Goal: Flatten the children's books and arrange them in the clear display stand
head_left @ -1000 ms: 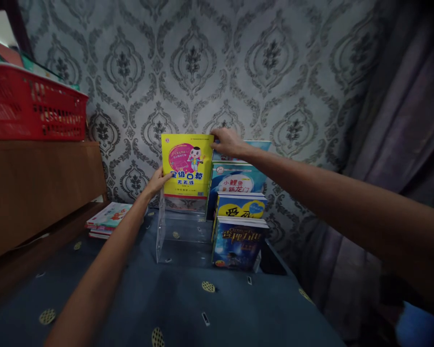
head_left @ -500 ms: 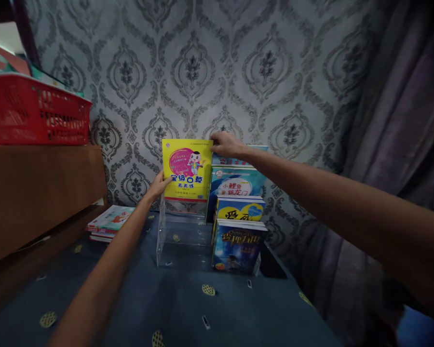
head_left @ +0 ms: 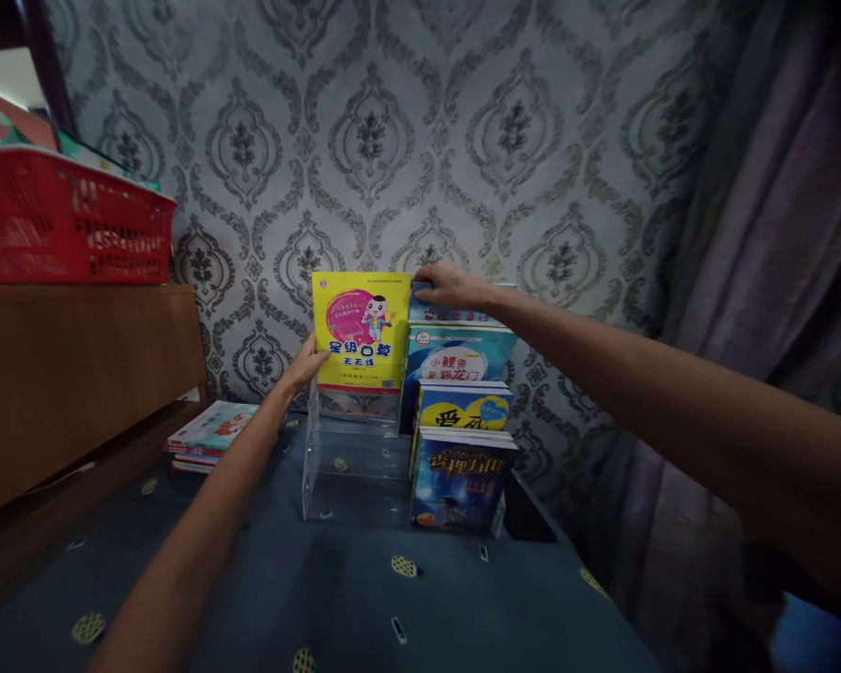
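A yellow exercise book (head_left: pixel 361 318) with a cartoon figure stands upright in the back tier of a clear acrylic book stand (head_left: pixel 354 495). My left hand (head_left: pixel 303 365) is closed on its left edge, thumb in front and fingers behind. Just off the book's top right corner is my right hand (head_left: pixel 452 285), its fingers loosely bent and slightly apart, over a blue book (head_left: pixel 463 315) at the back. In front of that stand a teal book (head_left: pixel 455 355), some yellow-and-blue books (head_left: pixel 463 408) and dark blue books (head_left: pixel 459 481), on the stand's right side.
A short pile of books (head_left: pixel 214 430) lies to the left on the dark blue patterned cloth (head_left: pixel 350 598). A red plastic basket (head_left: pixel 70 220) sits on a wooden cabinet (head_left: pixel 84 374). Patterned wallpaper (head_left: pixel 371 140) is behind, and a curtain (head_left: pixel 729 374) hangs at right.
My right hand has shifted slightly right, away from the yellow exercise book's top corner. My left hand stays at the book's left edge.
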A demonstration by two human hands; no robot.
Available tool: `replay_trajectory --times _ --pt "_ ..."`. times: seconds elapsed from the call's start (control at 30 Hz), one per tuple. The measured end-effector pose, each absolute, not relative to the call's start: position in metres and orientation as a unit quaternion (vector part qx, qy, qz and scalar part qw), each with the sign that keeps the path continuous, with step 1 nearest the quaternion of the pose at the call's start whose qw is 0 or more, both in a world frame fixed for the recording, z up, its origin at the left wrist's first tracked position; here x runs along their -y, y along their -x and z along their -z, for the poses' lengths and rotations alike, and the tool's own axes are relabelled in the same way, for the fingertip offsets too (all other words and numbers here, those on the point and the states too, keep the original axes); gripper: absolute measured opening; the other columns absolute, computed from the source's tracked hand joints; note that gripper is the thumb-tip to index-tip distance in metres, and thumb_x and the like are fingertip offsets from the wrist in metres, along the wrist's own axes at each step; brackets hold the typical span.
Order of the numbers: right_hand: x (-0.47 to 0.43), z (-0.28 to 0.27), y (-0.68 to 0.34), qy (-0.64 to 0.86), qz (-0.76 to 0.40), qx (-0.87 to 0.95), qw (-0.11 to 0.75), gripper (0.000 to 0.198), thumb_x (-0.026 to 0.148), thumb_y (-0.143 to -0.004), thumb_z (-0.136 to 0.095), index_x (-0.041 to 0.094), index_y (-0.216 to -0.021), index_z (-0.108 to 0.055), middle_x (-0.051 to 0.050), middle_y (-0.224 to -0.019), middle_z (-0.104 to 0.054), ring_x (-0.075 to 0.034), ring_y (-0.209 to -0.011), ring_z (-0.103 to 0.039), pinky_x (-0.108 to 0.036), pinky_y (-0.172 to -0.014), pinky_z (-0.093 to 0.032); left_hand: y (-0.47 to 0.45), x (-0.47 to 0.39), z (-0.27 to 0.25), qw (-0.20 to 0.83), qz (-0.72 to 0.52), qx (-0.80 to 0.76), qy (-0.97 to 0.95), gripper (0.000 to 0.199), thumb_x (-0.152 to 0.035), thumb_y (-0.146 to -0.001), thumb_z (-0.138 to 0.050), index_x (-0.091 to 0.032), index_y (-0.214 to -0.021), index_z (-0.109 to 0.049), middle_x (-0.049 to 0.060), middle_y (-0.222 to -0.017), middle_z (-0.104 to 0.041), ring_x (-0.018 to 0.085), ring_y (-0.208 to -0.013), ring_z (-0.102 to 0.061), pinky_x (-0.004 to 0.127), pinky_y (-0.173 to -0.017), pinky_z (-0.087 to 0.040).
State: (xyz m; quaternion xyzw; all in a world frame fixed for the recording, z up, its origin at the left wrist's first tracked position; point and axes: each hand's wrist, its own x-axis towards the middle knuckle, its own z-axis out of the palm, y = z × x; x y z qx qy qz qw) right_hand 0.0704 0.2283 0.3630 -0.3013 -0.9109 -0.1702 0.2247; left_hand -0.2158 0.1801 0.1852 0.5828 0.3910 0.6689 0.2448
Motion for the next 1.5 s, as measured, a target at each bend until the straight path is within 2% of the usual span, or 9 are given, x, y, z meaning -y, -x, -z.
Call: replay_trajectory --times 0.27,0.43,0.57,0.8,0.9,1.1,1.3,1.4,1.5 --pt "-0.232 -0.361 -0.07 0.31 0.159 0.902 0.255 0.049 0.017 -0.083 -0.059 0.01 -0.13 -0.065 -0.015 -0.116 -0.074 -0.029 -0.104 -0.068 -0.033 -0.085 -0.051 0.211 -0.175 -0.187 0.262 -0.664 -0.405 -0.571 0.066 -0.013 -0.063 -0.063 -0.02 -0.127 -0.049 0.008 -0.118 -0.07 0.03 -0.118 -0.065 0.049 -0.104 -0.054" --pt "-0.23 -0.362 -0.068 0.29 0.189 0.908 0.237 0.043 0.015 -0.081 -0.057 0.012 -0.122 -0.07 -0.013 -0.111 -0.076 -0.028 -0.102 -0.068 -0.032 -0.085 -0.051 0.208 -0.173 -0.188 0.262 -0.67 -0.397 -0.57 0.069 -0.01 -0.061 -0.062 -0.02 -0.128 -0.048 0.008 -0.118 -0.07 0.029 -0.117 -0.066 0.05 -0.103 -0.054" --pt "-0.229 -0.36 -0.069 0.288 0.177 0.908 0.246 0.041 0.015 -0.082 -0.057 0.012 -0.122 -0.069 -0.013 -0.112 -0.075 -0.028 -0.104 -0.068 -0.033 -0.087 -0.05 0.208 -0.173 -0.188 0.258 -0.671 -0.405 -0.565 0.065 -0.009 -0.061 -0.06 -0.02 -0.123 -0.05 0.007 -0.116 -0.071 0.029 -0.116 -0.066 0.049 -0.104 -0.054" --pt "-0.225 -0.353 -0.08 0.299 0.153 0.897 0.287 0.058 0.018 -0.085 -0.058 0.008 -0.142 -0.052 -0.018 -0.131 -0.068 -0.031 -0.119 -0.064 -0.04 -0.1 -0.05 0.207 -0.174 -0.186 0.246 -0.684 -0.405 -0.554 0.06 -0.009 -0.06 -0.062 -0.021 -0.117 -0.051 0.004 -0.109 -0.072 0.027 -0.112 -0.067 0.045 -0.099 -0.056" --pt "-0.224 -0.349 -0.093 0.301 0.146 0.891 0.306 0.061 0.024 -0.086 -0.061 0.009 -0.144 -0.049 -0.019 -0.133 -0.066 -0.034 -0.122 -0.063 -0.045 -0.102 -0.049 0.207 -0.173 -0.186 0.246 -0.687 -0.403 -0.553 0.06 -0.011 -0.06 -0.062 -0.022 -0.118 -0.049 0.004 -0.11 -0.071 0.027 -0.111 -0.067 0.044 -0.098 -0.056" --pt "-0.219 -0.329 -0.124 0.304 0.159 0.86 0.377 0.063 0.023 -0.084 -0.059 0.01 -0.144 -0.048 -0.02 -0.136 -0.063 -0.036 -0.125 -0.059 -0.05 -0.105 -0.047 0.208 -0.172 -0.183 0.245 -0.691 -0.408 -0.544 0.059 -0.015 -0.06 -0.065 -0.023 -0.115 -0.045 0.006 -0.113 -0.069 0.028 -0.111 -0.067 0.046 -0.099 -0.055" --pt "-0.168 -0.28 -0.144 0.262 0.15 0.828 0.473 0.052 0.025 -0.09 -0.047 0.014 -0.14 -0.053 -0.017 -0.138 -0.062 -0.033 -0.131 -0.054 -0.052 -0.111 -0.042 0.212 -0.176 -0.182 0.216 -0.694 -0.417 -0.545 0.059 -0.019 -0.06 -0.064 -0.023 -0.115 -0.042 0.008 -0.111 -0.067 0.028 -0.109 -0.065 0.046 -0.097 -0.054" --pt "-0.13 -0.227 -0.143 0.221 0.096 0.851 0.467 0.045 0.028 -0.094 -0.042 0.023 -0.134 -0.059 -0.013 -0.133 -0.066 -0.03 -0.129 -0.057 -0.052 -0.111 -0.043 0.219 -0.169 -0.165 0.137 -0.708 -0.445 -0.531 0.062 -0.02 -0.063 -0.065 -0.022 -0.121 -0.043 0.008 -0.113 -0.065 0.026 -0.113 -0.062 0.044 -0.1 -0.051" --pt "-0.094 -0.155 -0.144 0.184 -0.006 0.886 0.425 0.04 0.029 -0.096 -0.041 0.035 -0.128 -0.064 -0.006 -0.131 -0.069 -0.027 -0.127 -0.06 -0.052 -0.111 -0.046 0.224 -0.142 -0.123 0.031 -0.664 -0.53 -0.528 0.05 -0.022 -0.073 -0.062 -0.021 -0.122 -0.049 0.009 -0.113 -0.064 0.026 -0.114 -0.061 0.043 -0.103 -0.047"
